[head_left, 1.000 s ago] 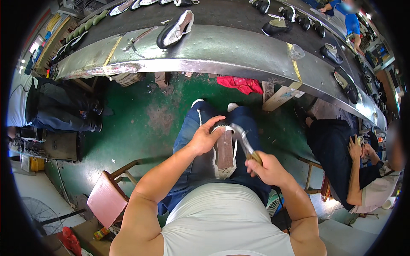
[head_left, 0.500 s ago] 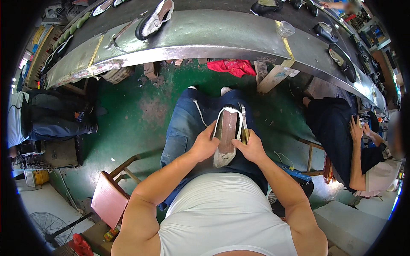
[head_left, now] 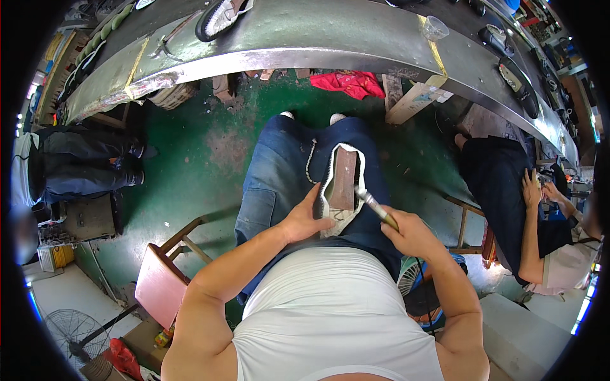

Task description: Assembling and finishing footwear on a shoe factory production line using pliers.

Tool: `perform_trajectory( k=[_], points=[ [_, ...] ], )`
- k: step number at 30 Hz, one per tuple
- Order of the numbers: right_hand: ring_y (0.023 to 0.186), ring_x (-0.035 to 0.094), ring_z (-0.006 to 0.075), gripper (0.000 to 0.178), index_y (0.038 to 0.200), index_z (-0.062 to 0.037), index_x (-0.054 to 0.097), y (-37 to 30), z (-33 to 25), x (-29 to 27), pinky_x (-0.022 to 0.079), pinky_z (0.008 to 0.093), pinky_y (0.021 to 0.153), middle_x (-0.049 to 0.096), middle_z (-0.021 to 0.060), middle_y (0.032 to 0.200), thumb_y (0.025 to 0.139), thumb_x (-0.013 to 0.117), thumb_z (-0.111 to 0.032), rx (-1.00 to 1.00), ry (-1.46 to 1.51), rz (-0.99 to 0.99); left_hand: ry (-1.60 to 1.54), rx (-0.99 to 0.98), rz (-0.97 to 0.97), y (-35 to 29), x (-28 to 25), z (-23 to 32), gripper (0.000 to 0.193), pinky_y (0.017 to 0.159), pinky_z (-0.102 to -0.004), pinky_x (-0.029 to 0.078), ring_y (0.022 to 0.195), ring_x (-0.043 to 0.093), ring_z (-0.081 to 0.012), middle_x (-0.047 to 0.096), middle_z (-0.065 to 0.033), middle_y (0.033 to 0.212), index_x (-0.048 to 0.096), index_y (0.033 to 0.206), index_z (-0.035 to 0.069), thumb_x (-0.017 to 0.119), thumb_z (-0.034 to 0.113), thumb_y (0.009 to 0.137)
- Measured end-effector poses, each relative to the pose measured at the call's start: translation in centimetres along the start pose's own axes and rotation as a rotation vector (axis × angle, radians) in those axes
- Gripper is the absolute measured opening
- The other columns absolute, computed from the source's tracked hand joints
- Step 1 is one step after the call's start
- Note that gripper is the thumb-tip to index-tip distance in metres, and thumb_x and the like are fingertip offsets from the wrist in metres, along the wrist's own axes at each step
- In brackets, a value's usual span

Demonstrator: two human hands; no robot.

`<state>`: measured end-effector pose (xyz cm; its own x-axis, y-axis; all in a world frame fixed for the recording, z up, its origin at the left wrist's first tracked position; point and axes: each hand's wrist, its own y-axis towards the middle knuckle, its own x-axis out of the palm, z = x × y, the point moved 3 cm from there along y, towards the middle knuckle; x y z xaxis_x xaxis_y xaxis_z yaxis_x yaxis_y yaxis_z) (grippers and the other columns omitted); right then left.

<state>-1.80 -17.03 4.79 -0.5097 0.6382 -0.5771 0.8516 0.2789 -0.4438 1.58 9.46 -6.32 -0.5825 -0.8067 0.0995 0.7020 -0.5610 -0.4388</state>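
We've got the shoe (head_left: 341,190) sole-up on our lap, left hand (head_left: 304,220) curled round its near edge to steady it, while the right hand (head_left: 412,233) is closed on a hammer (head_left: 375,204) w/ its head at the sole's right edge. Beyond the hands: green floor (head_left: 210,159) and a long metal bench (head_left: 330,38) w/ more shoes; right of us another person (head_left: 527,216) sits working.

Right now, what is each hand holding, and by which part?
The left hand steadies an upturned shoe on the lap, gripping its heel end. The right hand grips a small hammer-like tool by its handle.
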Motion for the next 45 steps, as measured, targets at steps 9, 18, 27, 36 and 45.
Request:
perform_trajectory(
  k=[9, 18, 27, 36, 45],
  points=[
    [0.106, 0.061, 0.0371, 0.047, 0.129, 0.0024, 0.055, 2.2, -3.3, -0.6, 0.052, 0.043, 0.085, 0.065, 0.0177, 0.107, 0.084, 0.065, -0.01, -0.458, -0.731, 0.07, 0.156, -0.032, 0.016, -0.3, 0.8, 1.4, 0.115, 0.12, -0.0308, 0.023, 0.145, 0.032, -0.0234, 0.028, -0.0201, 0.159, -0.004, 0.158, -0.002, 0.08, 0.008, 0.08],
    [0.095, 0.064, 0.0393, 0.032, 0.117, 0.0014, 0.06, 4.2, -2.9, 1.2, 0.051, 0.0454, 0.085, 0.065, 0.0209, 0.101, 0.09, 0.065, -0.014, -0.341, -0.32, -0.402, 0.094, -0.014, -0.057, 0.0, 0.1, -0.3, 0.121, 0.118, -0.0322, 0.028, 0.145, 0.035, -0.0321, 0.03, -0.0296, 0.156, -0.01, 0.157, -0.002, 0.081, 0.019, 0.079],
    [0.095, 0.067, 0.0401, 0.024, 0.102, 0.0073, 0.062, 3.8, -7.0, -1.9, 0.053, 0.0475, 0.084, 0.069, 0.025, 0.099, 0.091, 0.06, -0.014, -0.001, -0.592, -0.555, 0.194, 0.001, -0.05, -1.0, 1.1, 0.7, 0.115, 0.119, -0.0326, 0.024, 0.146, 0.03, -0.0265, 0.025, -0.0209, 0.161, -0.01, 0.158, 0.002, 0.076, 0.023, 0.084],
    [0.087, 0.066, 0.0428, 0.026, 0.104, 0.0009, 0.06, 4.8, -2.1, 2.4, 0.052, 0.051, 0.078, 0.068, 0.0238, 0.091, 0.089, 0.064, -0.02, -0.301, -0.356, -0.268, -0.364, -0.091, 0.478, 1.9, 1.8, -0.7, 0.068, 0.119, -0.0322, 0.024, 0.147, 0.03, -0.0229, 0.032, -0.0145, 0.16, 0.029, 0.156, 0.002, 0.026, 0.05, 0.108],
    [0.098, 0.064, 0.0405, 0.038, 0.121, 0.0025, 0.053, 4.3, -1.9, 1.1, 0.052, 0.047, 0.085, 0.064, 0.0244, 0.104, 0.09, 0.063, -0.016, -0.282, -0.391, -0.034, 0.252, 0.094, 0.649, 2.0, 0.6, 0.0, 0.05, 0.11, -0.0423, 0.041, 0.131, 0.049, -0.044, 0.051, -0.0302, 0.141, 0.048, 0.141, -0.007, 0.033, 0.028, 0.107]
  ],
)
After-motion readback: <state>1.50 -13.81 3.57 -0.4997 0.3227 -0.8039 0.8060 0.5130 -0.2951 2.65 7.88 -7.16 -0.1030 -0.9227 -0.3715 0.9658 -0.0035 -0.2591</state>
